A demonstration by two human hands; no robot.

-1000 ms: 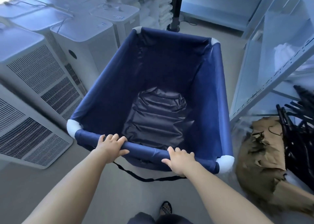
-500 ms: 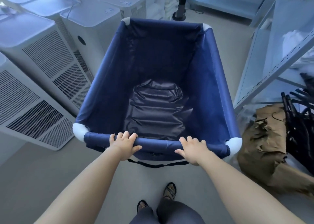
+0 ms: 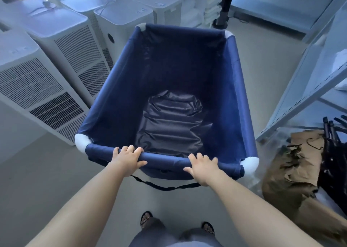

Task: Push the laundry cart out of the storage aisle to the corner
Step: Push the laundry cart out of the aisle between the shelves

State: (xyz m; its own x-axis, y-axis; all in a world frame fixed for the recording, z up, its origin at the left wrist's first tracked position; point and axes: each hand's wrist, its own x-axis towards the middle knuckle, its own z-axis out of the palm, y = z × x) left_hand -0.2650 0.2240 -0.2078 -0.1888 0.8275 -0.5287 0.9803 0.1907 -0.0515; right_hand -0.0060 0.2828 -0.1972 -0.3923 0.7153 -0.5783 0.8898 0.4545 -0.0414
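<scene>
A navy fabric laundry cart [image 3: 120,89] with white corner joints fills the middle of the head view. Nothing lies in it except its wrinkled dark bottom liner. My left hand [image 3: 126,159] grips the near rim bar left of centre. My right hand [image 3: 203,167] grips the same bar further right. A black strap hangs in a loop under the near rim. The cart's wheels are hidden below the fabric.
White louvred appliance units [image 3: 62,59] line the left side, close to the cart. A pale metal shelving rack [image 3: 308,81] runs along the right. Crumpled brown paper [image 3: 293,171] and black folded frames [image 3: 336,145] lie at its foot. Folded white linen [image 3: 204,4] and a dark post [image 3: 224,4] stand ahead.
The cart has rolled forward along the aisle, with the left units sliding past. Both hands have kept their grip on the near rim.
</scene>
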